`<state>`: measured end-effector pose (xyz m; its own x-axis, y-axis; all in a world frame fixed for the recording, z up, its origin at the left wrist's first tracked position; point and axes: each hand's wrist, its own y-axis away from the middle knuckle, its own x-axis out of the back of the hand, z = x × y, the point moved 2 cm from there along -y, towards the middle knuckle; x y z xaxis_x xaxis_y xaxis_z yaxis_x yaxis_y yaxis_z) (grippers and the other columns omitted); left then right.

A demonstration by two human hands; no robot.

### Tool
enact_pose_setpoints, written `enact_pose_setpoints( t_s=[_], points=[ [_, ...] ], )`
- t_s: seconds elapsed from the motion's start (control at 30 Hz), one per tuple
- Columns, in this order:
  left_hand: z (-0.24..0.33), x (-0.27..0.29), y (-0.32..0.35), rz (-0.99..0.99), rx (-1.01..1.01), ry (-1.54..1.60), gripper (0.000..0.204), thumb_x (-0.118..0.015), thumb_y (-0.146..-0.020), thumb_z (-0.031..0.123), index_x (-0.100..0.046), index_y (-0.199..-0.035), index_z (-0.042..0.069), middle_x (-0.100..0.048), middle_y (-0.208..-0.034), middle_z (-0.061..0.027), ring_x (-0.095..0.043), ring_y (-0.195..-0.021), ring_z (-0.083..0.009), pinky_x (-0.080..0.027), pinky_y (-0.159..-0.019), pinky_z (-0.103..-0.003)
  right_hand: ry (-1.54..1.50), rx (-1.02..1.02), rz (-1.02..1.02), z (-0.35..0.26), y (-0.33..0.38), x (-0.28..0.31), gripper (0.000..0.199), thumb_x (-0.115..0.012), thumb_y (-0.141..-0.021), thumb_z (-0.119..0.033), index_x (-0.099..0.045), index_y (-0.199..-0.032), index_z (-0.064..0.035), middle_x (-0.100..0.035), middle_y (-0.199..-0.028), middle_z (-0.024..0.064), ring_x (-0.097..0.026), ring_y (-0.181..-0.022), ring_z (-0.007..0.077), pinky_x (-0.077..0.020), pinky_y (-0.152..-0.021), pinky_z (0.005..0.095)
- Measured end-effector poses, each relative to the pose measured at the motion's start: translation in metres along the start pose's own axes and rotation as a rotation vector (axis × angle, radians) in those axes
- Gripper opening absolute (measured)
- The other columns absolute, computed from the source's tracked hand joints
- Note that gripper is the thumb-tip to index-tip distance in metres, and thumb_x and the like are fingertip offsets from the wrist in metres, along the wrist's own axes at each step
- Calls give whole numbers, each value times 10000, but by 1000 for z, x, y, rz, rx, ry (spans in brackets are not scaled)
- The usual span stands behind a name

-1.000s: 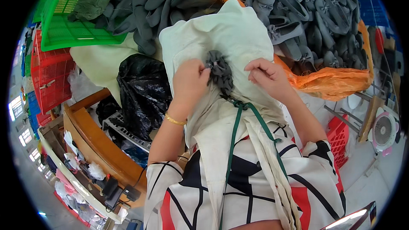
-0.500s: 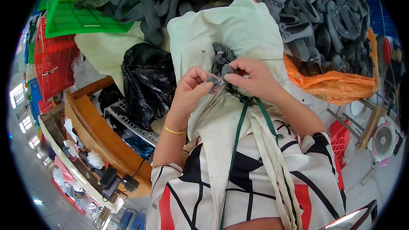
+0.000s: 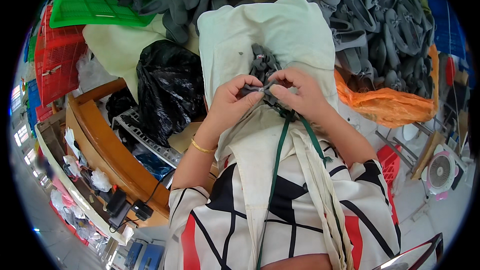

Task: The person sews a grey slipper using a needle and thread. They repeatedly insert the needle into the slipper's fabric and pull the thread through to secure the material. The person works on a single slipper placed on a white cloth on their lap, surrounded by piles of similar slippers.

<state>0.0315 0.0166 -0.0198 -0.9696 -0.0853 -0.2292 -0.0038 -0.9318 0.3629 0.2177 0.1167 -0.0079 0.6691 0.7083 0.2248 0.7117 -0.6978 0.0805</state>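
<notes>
Between my two hands, over my lap, is a small grey fabric bow (image 3: 254, 90) with a pale spot at its middle. My left hand (image 3: 234, 96) pinches one side of it between thumb and fingers. The other side is pinched by my right hand (image 3: 296, 90), its thumb close to the left one. Just beyond my fingers lies a small pile of grey bows (image 3: 262, 62) on the pale cloth (image 3: 270, 25) spread over my lap. What lies under my fingertips is hidden.
Grey shoes (image 3: 395, 30) fill an orange sack (image 3: 385, 105) at the far right. More grey shoes lie beside a green basket (image 3: 95, 15) at the far left. A black plastic bag (image 3: 167, 90) and a wooden drawer unit (image 3: 107, 140) stand left; a white fan (image 3: 442, 171) is right.
Both hands have drawn slightly closer together, their thumbs now nearly meeting over the bow. The bow lies flatter between them. The view has shifted a little.
</notes>
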Motion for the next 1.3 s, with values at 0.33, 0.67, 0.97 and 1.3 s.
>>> enact_pose_setpoints(
  t_s=[0.33, 0.67, 0.97, 1.3],
  points=[
    [-1, -5, 10, 98, -88, -39, 207, -688, -913, 58, -639, -1107, 6, -633, -974, 2, -554, -837, -44, -484, -748, -215, 138, 40, -69, -6, 1, -7, 171, -706, -867, -135, -679, -1013, -50, -615, -862, 95, -602, -758, 232, -483, -664, 321],
    [8, 1, 15, 24, -368, -470, 231, -715, -823, 4, -687, -1048, 44, -686, -987, -80, -631, -813, -216, -508, -727, -285, 40, 85, 14, -17, 5, 4, 106, -657, -907, -74, -661, -1006, -37, -640, -869, 89, -640, -789, 204, -487, -681, 293],
    [5, 2, 21, -3, -426, -399, 246, -728, -812, 4, -694, -1049, 57, -678, -1045, -63, -613, -961, -222, -503, -805, -313, 25, -183, -335, -20, 10, 13, 116, -635, -935, -116, -671, -1034, -67, -624, -744, 46, -537, -647, 112, -453, -633, 246],
    [6, 0, 24, -33, -444, -440, 293, -740, -780, -26, -703, -1054, 69, -661, -1098, -65, -608, -982, -216, -515, -796, -304, 45, -159, -403, -25, 14, 11, 149, -618, -923, -38, -679, -1059, -39, -684, -863, 36, -590, -724, 107, -467, -678, 232]
  ],
)
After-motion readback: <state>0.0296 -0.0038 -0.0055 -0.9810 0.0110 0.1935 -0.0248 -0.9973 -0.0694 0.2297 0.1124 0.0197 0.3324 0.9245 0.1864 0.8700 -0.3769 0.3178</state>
